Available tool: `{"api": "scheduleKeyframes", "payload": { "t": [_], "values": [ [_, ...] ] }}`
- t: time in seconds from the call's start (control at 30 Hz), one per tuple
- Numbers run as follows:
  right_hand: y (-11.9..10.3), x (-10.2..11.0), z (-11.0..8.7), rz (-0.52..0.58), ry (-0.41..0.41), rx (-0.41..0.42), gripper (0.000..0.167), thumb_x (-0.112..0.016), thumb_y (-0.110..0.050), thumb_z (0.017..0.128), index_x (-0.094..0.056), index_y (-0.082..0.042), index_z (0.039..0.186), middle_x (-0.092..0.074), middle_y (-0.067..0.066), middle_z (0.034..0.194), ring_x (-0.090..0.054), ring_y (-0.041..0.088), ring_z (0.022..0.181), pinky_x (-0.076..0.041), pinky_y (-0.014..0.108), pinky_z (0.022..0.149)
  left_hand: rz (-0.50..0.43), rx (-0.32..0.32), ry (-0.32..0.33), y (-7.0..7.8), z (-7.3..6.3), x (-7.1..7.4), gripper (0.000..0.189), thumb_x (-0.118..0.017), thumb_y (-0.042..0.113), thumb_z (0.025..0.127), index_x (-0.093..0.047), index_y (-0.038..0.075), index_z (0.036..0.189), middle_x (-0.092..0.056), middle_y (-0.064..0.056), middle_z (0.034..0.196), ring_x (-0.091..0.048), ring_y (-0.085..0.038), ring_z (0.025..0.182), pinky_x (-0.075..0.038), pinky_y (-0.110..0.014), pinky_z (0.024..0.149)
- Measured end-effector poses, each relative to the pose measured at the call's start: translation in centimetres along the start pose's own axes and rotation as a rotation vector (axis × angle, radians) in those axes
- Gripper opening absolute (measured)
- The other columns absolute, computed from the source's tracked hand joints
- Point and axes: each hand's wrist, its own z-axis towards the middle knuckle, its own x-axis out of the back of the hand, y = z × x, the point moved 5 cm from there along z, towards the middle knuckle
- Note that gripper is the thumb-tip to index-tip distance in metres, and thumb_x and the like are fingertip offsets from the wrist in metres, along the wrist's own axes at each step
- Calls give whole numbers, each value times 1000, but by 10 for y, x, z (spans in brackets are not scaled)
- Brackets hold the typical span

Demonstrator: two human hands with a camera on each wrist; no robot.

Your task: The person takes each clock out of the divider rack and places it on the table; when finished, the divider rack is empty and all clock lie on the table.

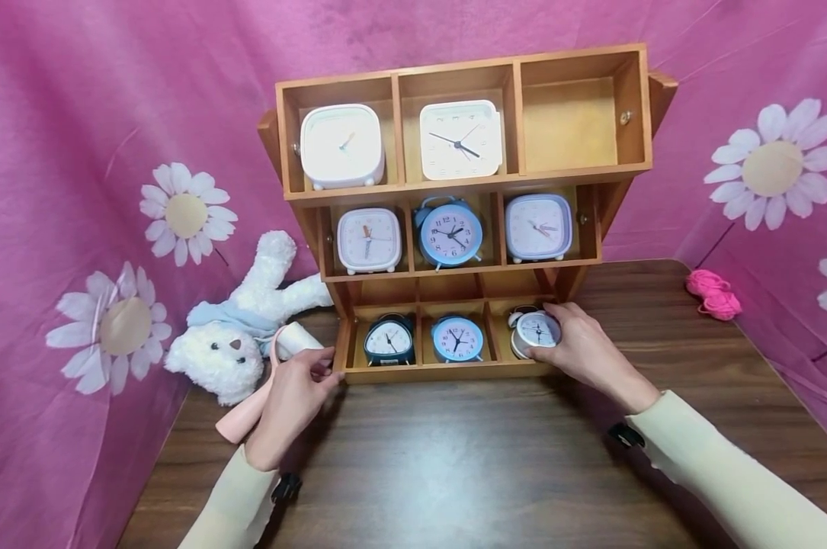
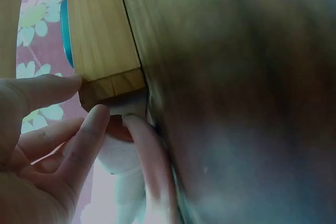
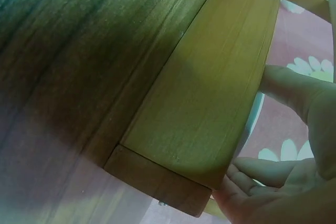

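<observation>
A tiered wooden display shelf (image 1: pixel 454 373) stands on the table, its compartments holding several small clocks. My left hand (image 1: pixel 291 400) holds the bottom tier's left front corner, thumb on the front edge and fingers by the side in the left wrist view. At the opposite end, my right hand (image 1: pixel 587 347) grips the right side of that tier, its thumb reaching in front of a white twin-bell alarm clock (image 1: pixel 538 332). Beside that clock sit a light-blue alarm clock (image 1: pixel 457 340) and a dark-green rounded-triangular clock (image 1: pixel 389 340). Some right fingertips are hidden by the shelf.
A white teddy bear (image 1: pixel 217 364) lies left of the shelf. Next to my left hand are a pink handled object (image 1: pixel 238 418) and a white cylinder (image 1: pixel 296 341). Pink yarn (image 1: pixel 713 294) lies at the right rear table edge. Pink flowered cloth (image 1: pixel 200 91) hangs behind.
</observation>
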Motion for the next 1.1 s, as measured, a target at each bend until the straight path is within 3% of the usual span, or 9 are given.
{"api": "scheduleKeyframes", "payload": {
  "t": [0.1,0.2,0.3,0.4,0.53,0.63,0.87,1.1],
  "values": [
    [-1,0,1,-4,-8,1,90,-97,-30,81,-59,16,147,-66,38,137,-67,54,122,-54,68,105,17,61,-19,25,-3,10,36,-90,7,89,-83,-3,122,-83,-15,95,-78,-17,77,-61,-27,66],
    [-2,0,2,-14,-15,2,90,-97,-31,81,-59,17,147,-65,39,138,-67,54,123,-54,69,105,43,139,-47,36,-4,13,34,-88,4,91,-82,-3,124,-85,-16,99,-80,-22,82,-62,-26,69],
    [-3,0,2,-21,-10,6,90,-97,-32,80,-60,16,146,-66,39,137,-67,53,123,-55,68,105,70,185,-63,38,-4,13,34,-87,4,93,-82,-2,126,-86,-16,101,-82,-24,86,-61,-25,71],
    [-3,-1,2,-16,-2,-1,88,-97,-31,81,-61,16,146,-66,37,137,-68,52,121,-55,67,104,86,172,-61,37,-2,13,35,-88,5,92,-82,-2,126,-86,-16,101,-83,-25,87,-61,-27,71],
    [-3,-3,3,-12,-1,-9,88,-98,-32,82,-61,15,146,-66,36,137,-69,51,118,-56,67,103,56,76,-21,34,-2,14,33,-88,6,90,-83,-3,122,-85,-17,98,-82,-24,82,-61,-30,70],
    [-4,-3,3,-15,-4,-7,88,-97,-32,82,-61,15,146,-66,37,137,-68,52,119,-55,68,104,54,51,-10,35,-2,16,33,-88,6,89,-83,-4,120,-85,-17,96,-82,-23,80,-61,-32,70],
    [-2,-6,2,-12,27,-17,87,-97,-30,81,-61,14,147,-66,36,138,-69,52,118,-56,68,102,113,129,-62,40,-1,17,31,-88,2,91,-84,-3,121,-86,-16,99,-83,-25,84,-63,-37,77],
    [-2,-5,2,8,44,-50,90,-97,-29,77,-60,12,149,-66,36,138,-70,52,117,-57,67,100,129,122,-57,41,-1,16,30,-89,3,90,-85,-2,119,-86,-14,98,-82,-24,83,-63,-41,81]
  ]
}}
